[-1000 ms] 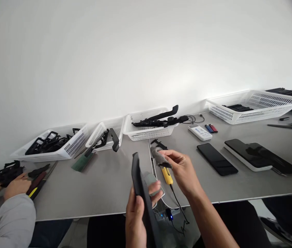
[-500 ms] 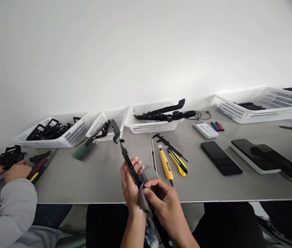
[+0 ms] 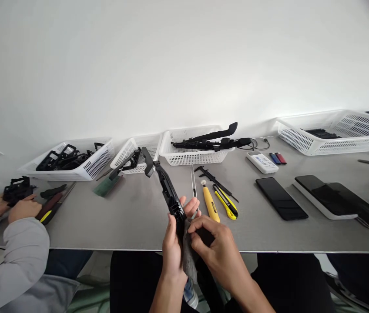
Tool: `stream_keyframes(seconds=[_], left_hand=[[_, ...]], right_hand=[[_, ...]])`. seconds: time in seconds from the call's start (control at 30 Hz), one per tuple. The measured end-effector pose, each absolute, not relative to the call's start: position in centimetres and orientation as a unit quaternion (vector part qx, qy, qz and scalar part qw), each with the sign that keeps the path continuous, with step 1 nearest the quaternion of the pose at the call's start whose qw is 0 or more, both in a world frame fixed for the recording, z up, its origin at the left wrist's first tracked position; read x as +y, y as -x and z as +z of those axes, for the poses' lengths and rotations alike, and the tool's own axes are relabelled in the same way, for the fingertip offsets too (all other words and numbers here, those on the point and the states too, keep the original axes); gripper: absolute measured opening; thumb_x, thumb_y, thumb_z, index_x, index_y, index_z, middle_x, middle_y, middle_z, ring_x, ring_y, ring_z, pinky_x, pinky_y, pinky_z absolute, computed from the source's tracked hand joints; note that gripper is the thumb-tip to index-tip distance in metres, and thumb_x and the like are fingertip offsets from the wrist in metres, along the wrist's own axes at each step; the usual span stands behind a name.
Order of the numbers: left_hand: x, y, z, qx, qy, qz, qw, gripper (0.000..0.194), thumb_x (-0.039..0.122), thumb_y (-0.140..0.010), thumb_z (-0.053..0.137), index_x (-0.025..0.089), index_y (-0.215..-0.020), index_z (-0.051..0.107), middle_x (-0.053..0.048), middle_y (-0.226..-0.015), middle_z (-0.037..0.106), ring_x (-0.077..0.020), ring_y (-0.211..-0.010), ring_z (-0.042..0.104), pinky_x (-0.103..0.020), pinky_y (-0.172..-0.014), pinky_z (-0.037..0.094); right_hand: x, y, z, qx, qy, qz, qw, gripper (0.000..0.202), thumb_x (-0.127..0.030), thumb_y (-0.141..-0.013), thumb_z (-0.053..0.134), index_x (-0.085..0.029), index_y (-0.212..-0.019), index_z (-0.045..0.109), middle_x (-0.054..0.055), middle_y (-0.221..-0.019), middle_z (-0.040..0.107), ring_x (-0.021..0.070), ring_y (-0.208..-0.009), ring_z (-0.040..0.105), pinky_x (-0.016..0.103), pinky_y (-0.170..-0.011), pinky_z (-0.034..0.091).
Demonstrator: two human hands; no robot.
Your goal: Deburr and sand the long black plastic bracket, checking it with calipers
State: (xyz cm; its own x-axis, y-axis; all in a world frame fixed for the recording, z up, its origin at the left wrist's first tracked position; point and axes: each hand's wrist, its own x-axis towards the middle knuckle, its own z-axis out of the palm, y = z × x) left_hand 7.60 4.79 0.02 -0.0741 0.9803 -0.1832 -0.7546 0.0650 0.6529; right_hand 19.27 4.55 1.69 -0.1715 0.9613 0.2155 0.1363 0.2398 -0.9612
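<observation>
My left hand is wrapped round a long black plastic part. The part slants up and to the left over the table's front edge, its ribbed, hollow side showing and a flared piece at its far end. Close beside it, my right hand pinches a grey, limp, cloth-like piece between thumb and fingers. That piece hangs down along the part's lower end, which the hands partly hide. Behind the hands lie a yellow-handled tool, a yellow utility knife and a black caliper.
White baskets with black parts stand along the wall, among them a middle basket and a right basket. Phones, including a black phone, lie to the right near a white device. At left, a co-worker's hands hold a black part.
The black part has turned so its ribbed inside shows more. Both my hands have shifted slightly right, and my left thumb now lies along the part's near side. The grey piece hangs lower.
</observation>
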Motion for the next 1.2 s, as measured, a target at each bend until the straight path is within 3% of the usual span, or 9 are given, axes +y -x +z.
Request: stream_keyframes(seconds=[0.1, 0.2, 0.33, 0.5, 0.67, 0.83, 0.93, 1.07, 1.2], left_hand=[[5.5, -6.9, 0.9, 0.324, -0.158, 0.690, 0.627, 0.053, 0.059, -0.101, 0.065, 0.021, -0.138, 0.072, -0.014, -0.136, 0.074, -0.0317, -0.137, 0.065, -0.047, -0.122, 0.046], [6.4, -5.7, 2.3, 0.323, -0.122, 0.721, 0.601, 0.041, 0.050, -0.107, 0.059, 0.021, -0.130, 0.075, -0.008, -0.107, 0.076, -0.0223, -0.108, 0.076, -0.037, -0.104, 0.059], [7.7, -4.1, 4.4, 0.283, -0.109, 0.759, 0.576, 0.044, 0.040, -0.115, 0.040, 0.016, -0.131, 0.073, -0.002, -0.090, 0.065, -0.0085, -0.069, 0.063, -0.019, -0.065, 0.057], [8.5, -2.7, 4.9, 0.216, -0.096, 0.804, 0.546, 0.049, 0.037, -0.117, 0.029, 0.011, -0.132, 0.068, 0.000, -0.085, 0.058, -0.0072, -0.063, 0.055, -0.017, -0.058, 0.052], [9.6, 1.5, 4.2, 0.153, -0.104, 0.846, 0.499, 0.046, 0.044, -0.117, 0.030, 0.017, -0.133, 0.064, 0.000, -0.085, 0.060, -0.0094, -0.064, 0.057, -0.019, -0.061, 0.053], [10.6, 2.2, 4.4, 0.193, -0.174, 0.855, 0.449, 0.042, 0.052, -0.109, 0.053, 0.023, -0.134, 0.068, 0.000, -0.087, 0.064, -0.0098, -0.060, 0.055, -0.020, -0.055, 0.051], [10.0, -1.2, 4.1, 0.271, -0.245, 0.778, 0.511, 0.048, 0.058, -0.096, 0.073, 0.027, -0.132, 0.072, -0.002, -0.094, 0.068, -0.0101, -0.061, 0.056, -0.021, -0.051, 0.047], [8.0, -6.1, 2.2, 0.371, -0.285, 0.689, 0.553, 0.053, 0.067, -0.091, 0.075, 0.024, -0.122, 0.077, -0.006, -0.097, 0.072, -0.0102, -0.059, 0.051, -0.022, -0.047, 0.039], [6.1, -7.8, 0.4, 0.450, -0.286, 0.647, 0.545, 0.050, 0.068, -0.081, 0.083, 0.021, -0.098, 0.078, -0.001, -0.071, 0.061, -0.0150, -0.062, 0.052, -0.025, -0.051, 0.041]], right_hand=[[4.5, -20.5, 1.5, -0.636, 0.451, 0.484, 0.397, 0.011, -0.012, -0.083, 0.058, -0.020, -0.081, 0.065, -0.002, -0.075, 0.066, 0.0148, -0.070, 0.057, 0.025, -0.066, 0.041], [3.5, -21.3, 1.4, -0.651, 0.433, 0.520, 0.344, 0.013, -0.009, -0.081, 0.054, -0.020, -0.080, 0.060, -0.003, -0.072, 0.061, 0.0138, -0.068, 0.052, 0.024, -0.063, 0.038], [2.0, -21.7, 1.9, -0.699, 0.419, 0.477, 0.328, 0.019, -0.004, -0.082, 0.053, -0.021, -0.085, 0.060, -0.002, -0.081, 0.063, 0.0147, -0.074, 0.056, 0.025, -0.067, 0.040], [1.6, -22.7, 2.5, -0.743, 0.417, 0.438, 0.286, 0.022, -0.005, -0.092, 0.051, -0.023, -0.094, 0.064, 0.000, -0.093, 0.067, 0.0160, -0.081, 0.061, 0.027, -0.075, 0.045], [2.4, -24.4, 1.8, -0.755, 0.422, 0.429, 0.261, 0.024, -0.004, -0.087, 0.055, -0.023, -0.088, 0.068, -0.001, -0.086, 0.070, 0.0167, -0.079, 0.065, 0.028, -0.075, 0.047], [5.8, -25.7, 0.2, -0.667, 0.462, 0.386, 0.439, 0.014, -0.027, -0.096, 0.063, -0.024, -0.098, 0.077, 0.006, -0.101, 0.077, 0.0238, -0.092, 0.072, 0.035, -0.081, 0.056], [8.2, -24.7, 0.5, -0.570, 0.457, 0.417, 0.541, 0.021, -0.042, -0.092, 0.075, -0.022, -0.100, 0.079, 0.009, -0.102, 0.078, 0.0256, -0.093, 0.073, 0.037, -0.080, 0.060], [8.7, -21.1, 2.5, -0.532, 0.337, 0.507, 0.588, 0.021, -0.039, -0.098, 0.071, -0.025, -0.112, 0.078, 0.007, -0.107, 0.074, 0.0219, -0.090, 0.073, 0.035, -0.073, 0.064], [7.7, -17.9, 3.8, -0.564, 0.341, 0.454, 0.600, 0.024, -0.029, -0.100, 0.065, -0.029, -0.120, 0.078, 0.006, -0.111, 0.072, 0.0174, -0.078, 0.070, 0.028, -0.058, 0.060]])
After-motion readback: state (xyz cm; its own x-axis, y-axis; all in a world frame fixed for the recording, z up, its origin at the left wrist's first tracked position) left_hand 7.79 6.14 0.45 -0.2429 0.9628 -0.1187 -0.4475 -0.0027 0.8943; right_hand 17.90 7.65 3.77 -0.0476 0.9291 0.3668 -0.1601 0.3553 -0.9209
